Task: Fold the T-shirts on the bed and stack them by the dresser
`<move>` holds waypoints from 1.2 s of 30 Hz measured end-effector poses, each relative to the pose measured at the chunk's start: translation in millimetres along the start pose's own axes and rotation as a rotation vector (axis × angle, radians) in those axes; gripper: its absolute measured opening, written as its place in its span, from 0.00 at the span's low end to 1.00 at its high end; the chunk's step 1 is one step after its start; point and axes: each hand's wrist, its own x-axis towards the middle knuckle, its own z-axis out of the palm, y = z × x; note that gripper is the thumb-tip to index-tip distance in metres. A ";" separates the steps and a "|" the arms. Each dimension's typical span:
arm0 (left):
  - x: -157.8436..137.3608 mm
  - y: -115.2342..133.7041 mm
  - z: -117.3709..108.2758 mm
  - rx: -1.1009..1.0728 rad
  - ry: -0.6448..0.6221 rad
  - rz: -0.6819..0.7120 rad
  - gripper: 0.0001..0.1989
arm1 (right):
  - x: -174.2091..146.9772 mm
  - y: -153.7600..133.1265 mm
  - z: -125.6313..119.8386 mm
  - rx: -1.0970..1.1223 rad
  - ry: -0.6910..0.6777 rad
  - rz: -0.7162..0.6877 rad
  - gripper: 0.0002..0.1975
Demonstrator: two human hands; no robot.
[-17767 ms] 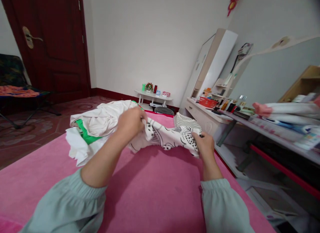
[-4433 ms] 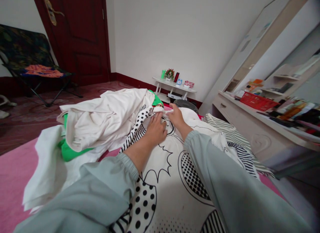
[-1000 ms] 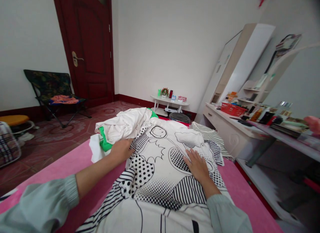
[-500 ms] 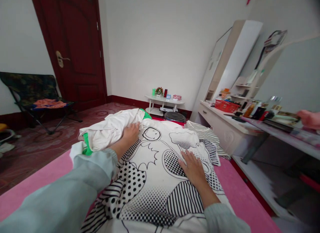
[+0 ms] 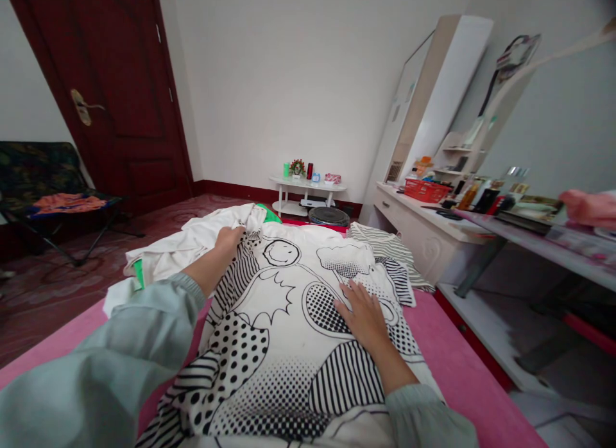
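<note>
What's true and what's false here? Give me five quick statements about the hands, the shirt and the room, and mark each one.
1. The right hand lies open on the printed shirt. True.
2. The left hand is resting on the chair. False: the left hand is at the shirt's left edge, beside the white clothes.
3. The cover under the shirt is pink. True.
4. The red basket sits on the floor. False: the red basket stands on the white dresser.
5. An orange cloth lies on the chair. True.
</note>
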 end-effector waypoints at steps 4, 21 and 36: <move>-4.7 4.6 -7.7 -0.072 0.021 0.056 0.18 | -0.7 -1.2 -1.1 0.015 0.013 -0.006 0.27; -127.1 24.7 3.5 0.172 -0.572 0.918 0.24 | -0.7 4.2 -0.4 0.032 0.006 -0.031 0.27; -136.2 -86.7 -116.7 0.199 -0.803 0.260 0.17 | 2.1 10.2 8.4 -0.065 0.083 -0.107 0.23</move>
